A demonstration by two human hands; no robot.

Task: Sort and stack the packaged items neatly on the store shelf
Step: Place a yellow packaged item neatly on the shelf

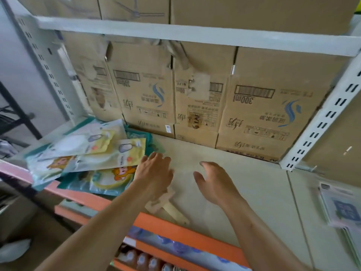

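From the head view, both hands reached forward over the shelf (254,192), set a little apart from each other and holding nothing. The left hand (154,173) hovered palm-down with its fingers loosely spread, just beside the right edge of the packaged items (88,153); whether it touched them could not be told. The right hand (216,182) hung over the bare middle of the shelf, its fingers relaxed and slightly bent, with nothing between them.

The packaged items lay in a loose, overlapping heap at the left end of the shelf. They were flat packets in pale yellow, white and teal, some printed with an orange cartoon figure, and several jutted out past the orange front rail (175,231). A small scrap of cardboard (166,206) lay on the shelf under the left wrist. A row of cardboard boxes (263,118) stood along the back, their print upside down. At the far right a stack of flat pale packets (343,208) lay on the neighbouring shelf section. Bottles (140,259) stood on the level below.
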